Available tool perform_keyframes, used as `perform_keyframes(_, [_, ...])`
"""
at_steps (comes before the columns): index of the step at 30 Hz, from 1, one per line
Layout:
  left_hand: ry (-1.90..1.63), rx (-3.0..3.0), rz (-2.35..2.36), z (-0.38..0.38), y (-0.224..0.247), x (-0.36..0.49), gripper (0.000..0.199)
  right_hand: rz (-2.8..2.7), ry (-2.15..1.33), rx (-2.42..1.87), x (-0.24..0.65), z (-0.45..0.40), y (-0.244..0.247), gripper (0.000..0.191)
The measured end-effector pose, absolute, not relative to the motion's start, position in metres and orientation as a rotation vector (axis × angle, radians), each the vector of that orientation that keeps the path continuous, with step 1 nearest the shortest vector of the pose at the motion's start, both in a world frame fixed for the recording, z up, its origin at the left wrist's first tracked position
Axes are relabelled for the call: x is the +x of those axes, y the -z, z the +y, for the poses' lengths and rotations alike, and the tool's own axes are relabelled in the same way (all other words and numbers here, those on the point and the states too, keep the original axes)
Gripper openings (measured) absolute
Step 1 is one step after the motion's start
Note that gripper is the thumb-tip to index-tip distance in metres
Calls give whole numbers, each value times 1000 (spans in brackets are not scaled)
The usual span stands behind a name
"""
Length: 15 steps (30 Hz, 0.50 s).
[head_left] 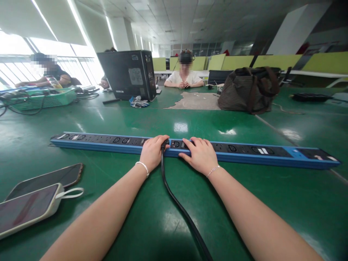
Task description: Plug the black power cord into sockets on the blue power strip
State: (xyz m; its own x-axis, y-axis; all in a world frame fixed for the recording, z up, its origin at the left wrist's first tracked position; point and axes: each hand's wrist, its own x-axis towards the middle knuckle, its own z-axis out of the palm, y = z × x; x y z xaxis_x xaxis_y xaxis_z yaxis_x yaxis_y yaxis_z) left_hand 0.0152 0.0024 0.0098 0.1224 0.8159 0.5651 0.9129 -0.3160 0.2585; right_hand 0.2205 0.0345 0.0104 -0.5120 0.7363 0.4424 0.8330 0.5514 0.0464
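A long blue and black power strip (236,156) lies across the table in front of me, with rows of sockets along its top. My left hand (154,150) is closed around a black power plug (164,143) at the strip's middle; the fingers hide much of it, so how deep it sits in a socket cannot be seen. From the plug a black cable (174,199) runs down toward me. Just to the right, my right hand (200,154) grips the strip, its thumb along the front side and its fingers over the top.
Two phones (29,206) lie at the left on the green table (130,224). Farther back are a green basket (46,99) with cables, a black computer case (127,76), gloves (139,102) and a brown bag (248,90). One person (185,78) sits opposite, another (54,74) at far left.
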Motion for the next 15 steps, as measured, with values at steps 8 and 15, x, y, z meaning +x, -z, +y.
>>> perform_keyframes(8, [1399,-1859,-1804,1,-45,-14,33,-2420,351,-1290,220,36,-9,58])
perform_keyframes(15, [1256,-1897,-2116,-5,-42,-96,35,-2413,365,-1281,221,36,-8,58])
